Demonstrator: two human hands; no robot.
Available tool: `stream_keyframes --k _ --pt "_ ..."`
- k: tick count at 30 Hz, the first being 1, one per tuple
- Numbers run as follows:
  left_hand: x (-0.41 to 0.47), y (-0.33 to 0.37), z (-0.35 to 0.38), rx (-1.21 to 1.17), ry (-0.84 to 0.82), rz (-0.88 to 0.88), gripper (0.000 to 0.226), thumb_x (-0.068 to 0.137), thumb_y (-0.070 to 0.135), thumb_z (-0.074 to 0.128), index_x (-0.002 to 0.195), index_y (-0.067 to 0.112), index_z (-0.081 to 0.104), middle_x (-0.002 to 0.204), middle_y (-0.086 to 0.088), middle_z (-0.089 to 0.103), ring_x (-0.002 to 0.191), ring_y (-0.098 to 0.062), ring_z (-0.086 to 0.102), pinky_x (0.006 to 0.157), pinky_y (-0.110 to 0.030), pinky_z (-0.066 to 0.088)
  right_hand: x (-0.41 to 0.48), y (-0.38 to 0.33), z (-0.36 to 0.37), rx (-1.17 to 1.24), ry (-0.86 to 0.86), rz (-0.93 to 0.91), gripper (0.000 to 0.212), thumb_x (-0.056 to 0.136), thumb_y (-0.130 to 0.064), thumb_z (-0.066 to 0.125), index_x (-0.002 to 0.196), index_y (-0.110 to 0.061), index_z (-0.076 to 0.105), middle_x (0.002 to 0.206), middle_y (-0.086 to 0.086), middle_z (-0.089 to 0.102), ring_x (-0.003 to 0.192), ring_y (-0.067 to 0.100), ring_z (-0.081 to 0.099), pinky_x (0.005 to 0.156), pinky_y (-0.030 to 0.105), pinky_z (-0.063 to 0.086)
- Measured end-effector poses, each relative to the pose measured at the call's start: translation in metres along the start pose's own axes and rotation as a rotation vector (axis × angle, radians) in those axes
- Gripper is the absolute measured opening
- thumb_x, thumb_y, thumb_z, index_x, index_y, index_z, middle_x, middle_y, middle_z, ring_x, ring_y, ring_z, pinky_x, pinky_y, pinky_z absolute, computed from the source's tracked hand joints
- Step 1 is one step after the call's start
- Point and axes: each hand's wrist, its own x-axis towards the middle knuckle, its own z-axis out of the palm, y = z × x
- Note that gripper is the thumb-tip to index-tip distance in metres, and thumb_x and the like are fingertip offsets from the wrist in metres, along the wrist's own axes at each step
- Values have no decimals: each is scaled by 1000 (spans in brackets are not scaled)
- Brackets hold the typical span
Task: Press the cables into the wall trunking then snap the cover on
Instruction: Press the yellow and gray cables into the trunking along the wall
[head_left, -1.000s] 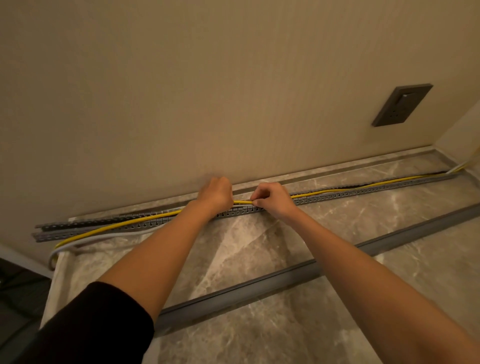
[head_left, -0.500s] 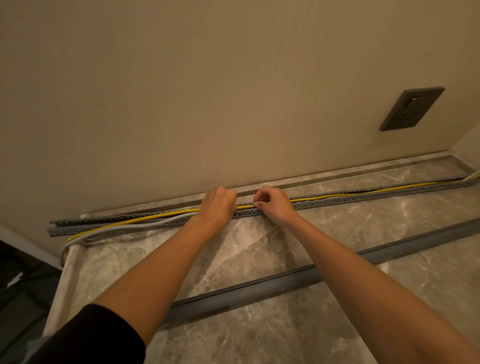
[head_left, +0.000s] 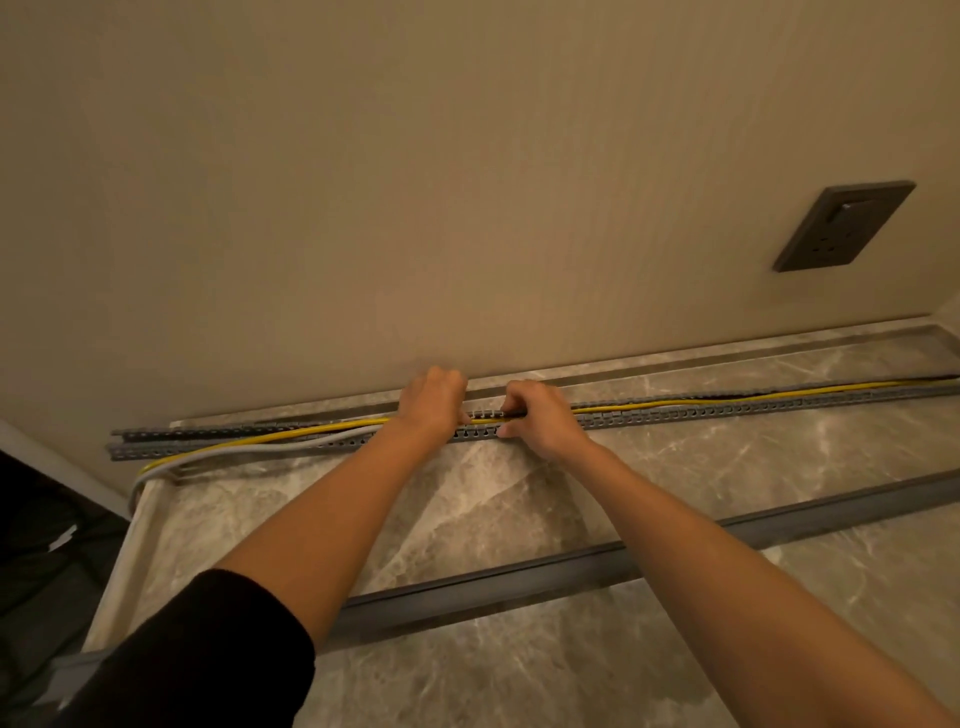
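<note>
- Pressing step: right hand (head_left: 540, 418) pinches the trunking (head_left: 727, 411); left hand (head_left: 434, 402) fingers curl, perhaps around the yellow cable (head_left: 311, 434).
- Next: push the loose grey cable (head_left: 249, 451) down too; the cover (head_left: 519, 577) waits.

Looks like matt grey plastic on the slotted trunking (head_left: 675, 413) and the smooth cover (head_left: 519, 582). Shows smooth, faintly glossy sheathing on the yellow cable (head_left: 779, 396) and grey cable (head_left: 249, 451). Gleams as polished, veined stone across the slab (head_left: 493, 499). Appears matt and finely ribbed on the wall (head_left: 415, 182), dark and matt on the socket plate (head_left: 844, 226).
</note>
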Motion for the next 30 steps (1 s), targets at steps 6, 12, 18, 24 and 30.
stream_keyframes --k 6,12,18,24,30 --pt "-5 -25 -5 -94 -18 38 19 88 13 63 104 5 67 114 -17 64 106 -33 59 87 -36 48 0 -8 -1 -110 3 29 27 77 -6 72 68 -15 49 91 8 59 93 26 55 73 32 38" --pt "-10 -33 0 -137 4 72 18 90 16 61 102 9 72 107 -14 70 100 -29 63 84 -38 48 -7 -23 8 -353 -54 -113 43 85 -25 66 125 -15 57 128 9 56 120 29 50 101 41 42" --pt "-12 -46 -1 -248 114 43 18 87 16 65 91 -1 67 99 -19 67 96 -32 62 81 -37 47 -8 -37 15 -365 18 -87 24 86 -16 63 108 -6 64 118 12 64 110 31 56 91 37 42" --pt "-22 -70 -11 -158 132 60 18 87 22 65 88 4 64 103 -15 64 97 -30 59 80 -37 46 -8 -45 15 -434 13 -64 20 86 -10 63 104 -3 67 114 17 66 110 33 57 90 37 44" --pt "-26 -89 -25 -78 44 77 20 85 21 67 98 6 66 108 -15 67 102 -31 60 82 -35 47 -10 -57 21 -473 10 -18 29 88 -7 56 116 -6 59 122 14 61 114 32 56 95 39 44"
